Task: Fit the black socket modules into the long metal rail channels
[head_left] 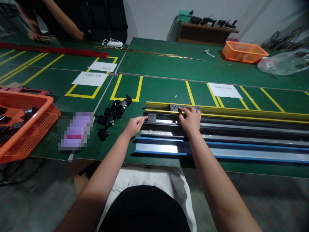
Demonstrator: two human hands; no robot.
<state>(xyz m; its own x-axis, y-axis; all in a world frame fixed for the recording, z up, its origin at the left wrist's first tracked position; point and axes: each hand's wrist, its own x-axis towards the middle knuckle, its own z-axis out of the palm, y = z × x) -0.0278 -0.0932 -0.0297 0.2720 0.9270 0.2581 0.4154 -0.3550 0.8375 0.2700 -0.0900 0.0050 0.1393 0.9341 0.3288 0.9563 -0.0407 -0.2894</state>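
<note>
My left hand is closed, thumb and index finger together, fingertips at the left edge of a grey power socket module. That module sits at the left end of a black rail. My right hand reaches over to the yellow rail, its fingers bent over a row of grey socket modules in it and partly hiding them. Nearer me lie a silver-and-black rail and a blue-edged rail. Left of my left hand is a pile of black socket modules.
An orange basket with dark parts stands at the left, beside a blurred-out purple item. Another orange basket and a plastic bag are at the back right. Across the table, a person's arms are near a red rail.
</note>
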